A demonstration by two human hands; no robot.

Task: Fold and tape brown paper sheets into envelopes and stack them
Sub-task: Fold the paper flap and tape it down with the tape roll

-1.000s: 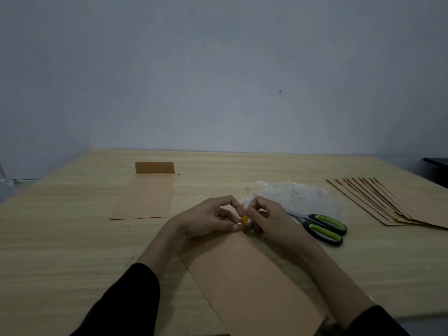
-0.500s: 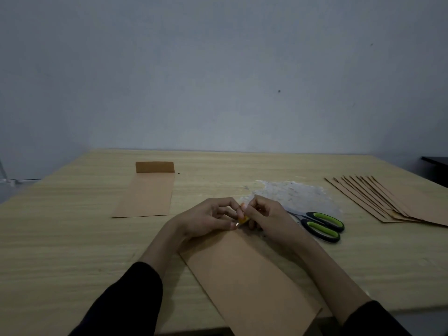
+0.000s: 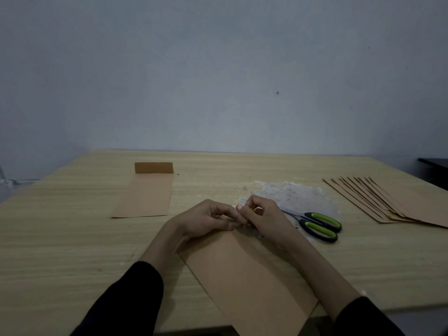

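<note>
Sheet (image 3: 242, 275): far end hidden under left hand (image 3: 206, 218) and right hand (image 3: 264, 214), near corner cropped at bottom. Anything pinched: too small to tell. Stack (image 3: 392, 202) cropped at right.

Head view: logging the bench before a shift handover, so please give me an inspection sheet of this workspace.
Surface: pale wooden table, bare grain showing.
Job's things: brown sheet at near edge; folded envelope far left; fanned stack of sheets right.
Clutter: green-handled scissors; clear crumpled plastic behind them.
Hands: left hand and right hand curled, fingertips meeting at the sheet's far end; anything pinched is hidden.
Cables: nothing seen.
Surroundings: plain grey wall; dark object at right edge.
</note>
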